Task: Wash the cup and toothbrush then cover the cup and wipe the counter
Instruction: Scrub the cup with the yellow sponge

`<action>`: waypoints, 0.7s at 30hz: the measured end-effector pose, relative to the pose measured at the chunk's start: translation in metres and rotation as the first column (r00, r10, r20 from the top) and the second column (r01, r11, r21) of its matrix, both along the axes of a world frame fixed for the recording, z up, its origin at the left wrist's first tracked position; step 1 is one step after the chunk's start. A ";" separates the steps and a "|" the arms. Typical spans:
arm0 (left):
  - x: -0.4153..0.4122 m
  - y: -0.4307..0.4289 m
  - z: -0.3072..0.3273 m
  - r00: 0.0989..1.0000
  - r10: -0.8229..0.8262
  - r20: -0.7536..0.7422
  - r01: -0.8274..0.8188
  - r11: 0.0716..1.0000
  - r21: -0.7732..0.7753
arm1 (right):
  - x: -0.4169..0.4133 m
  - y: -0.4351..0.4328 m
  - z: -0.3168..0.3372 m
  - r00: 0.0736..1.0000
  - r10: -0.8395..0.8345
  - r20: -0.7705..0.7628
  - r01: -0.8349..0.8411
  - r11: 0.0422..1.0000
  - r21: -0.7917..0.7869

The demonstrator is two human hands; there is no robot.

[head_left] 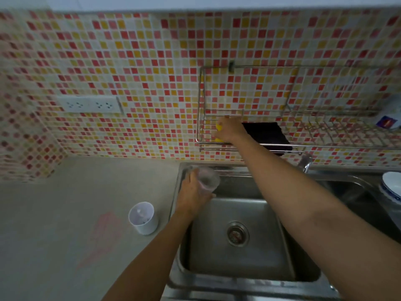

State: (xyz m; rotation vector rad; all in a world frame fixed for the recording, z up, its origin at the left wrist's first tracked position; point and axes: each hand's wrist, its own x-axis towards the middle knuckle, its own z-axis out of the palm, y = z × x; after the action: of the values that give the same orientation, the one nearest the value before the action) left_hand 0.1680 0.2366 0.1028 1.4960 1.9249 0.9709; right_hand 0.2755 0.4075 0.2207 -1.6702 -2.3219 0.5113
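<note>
My left hand (192, 193) grips a clear plastic cup (208, 179) over the back left corner of the steel sink (234, 268). My right hand (229, 130) reaches up into the wire wall rack (201, 118) and closes around a yellow sponge (218, 128), of which only a small part shows. A white cup-shaped cover (143, 218) stands open side up on the grey counter (65, 213), left of the sink. No toothbrush is visible.
A black cloth (268, 133) lies in the rack beside my right hand. The tap (306, 162) stands behind the sink. A pink stain (104, 233) marks the counter. A blue-rimmed white bowl (392, 187) sits at the right edge. A wall socket (91, 104) is on the tiled wall.
</note>
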 end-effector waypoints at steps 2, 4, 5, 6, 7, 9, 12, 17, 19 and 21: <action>-0.005 -0.003 0.002 0.998 -0.011 -0.055 0.011 1.000 -0.001 | -0.001 0.002 -0.006 0.999 -0.050 -0.001 0.050 0.999 0.010; -0.010 -0.005 0.001 0.990 -0.045 -0.130 0.048 0.999 0.026 | 0.000 0.000 -0.005 0.994 -0.090 -0.068 0.093 0.995 0.031; -0.012 -0.006 -0.001 0.987 -0.061 -0.147 0.066 0.997 0.035 | 0.000 -0.004 -0.002 0.983 -0.111 -0.145 0.117 0.993 0.033; -0.014 -0.007 -0.002 0.985 -0.079 -0.154 0.085 0.996 0.035 | 0.002 -0.008 0.002 0.958 -0.132 -0.253 0.143 0.989 0.028; -0.016 -0.008 -0.003 0.984 -0.093 -0.152 0.100 0.994 0.043 | 0.003 -0.017 0.009 0.915 -0.141 -0.378 0.163 0.986 0.026; -0.018 -0.010 -0.004 0.980 -0.113 -0.163 0.124 0.991 0.058 | 0.008 -0.041 0.020 0.792 -0.118 -0.599 0.168 0.985 0.028; -0.020 -0.012 -0.004 0.967 -0.162 -0.198 0.174 0.984 0.042 | 0.025 -0.090 0.020 0.709 -0.032 -0.704 0.133 0.987 0.089; -0.019 -0.010 -0.006 0.942 -0.270 -0.200 0.280 0.960 0.021 | 0.065 -0.148 -0.033 0.882 0.058 -0.469 -0.017 0.996 0.091; -0.015 -0.009 -0.007 0.926 -0.322 -0.199 0.331 0.944 0.012 | 0.077 -0.160 -0.055 0.923 0.101 -0.370 -0.075 0.994 0.086; -0.005 -0.009 -0.005 0.906 -0.358 -0.225 0.369 0.930 0.005 | 0.087 -0.166 -0.068 0.956 0.151 -0.251 -0.126 0.986 0.113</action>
State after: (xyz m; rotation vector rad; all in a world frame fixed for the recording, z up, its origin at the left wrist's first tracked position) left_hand 0.1625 0.2279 0.0977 1.9741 1.6810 0.7097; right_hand 0.3627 0.2411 0.1523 -1.3169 -2.2415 0.5958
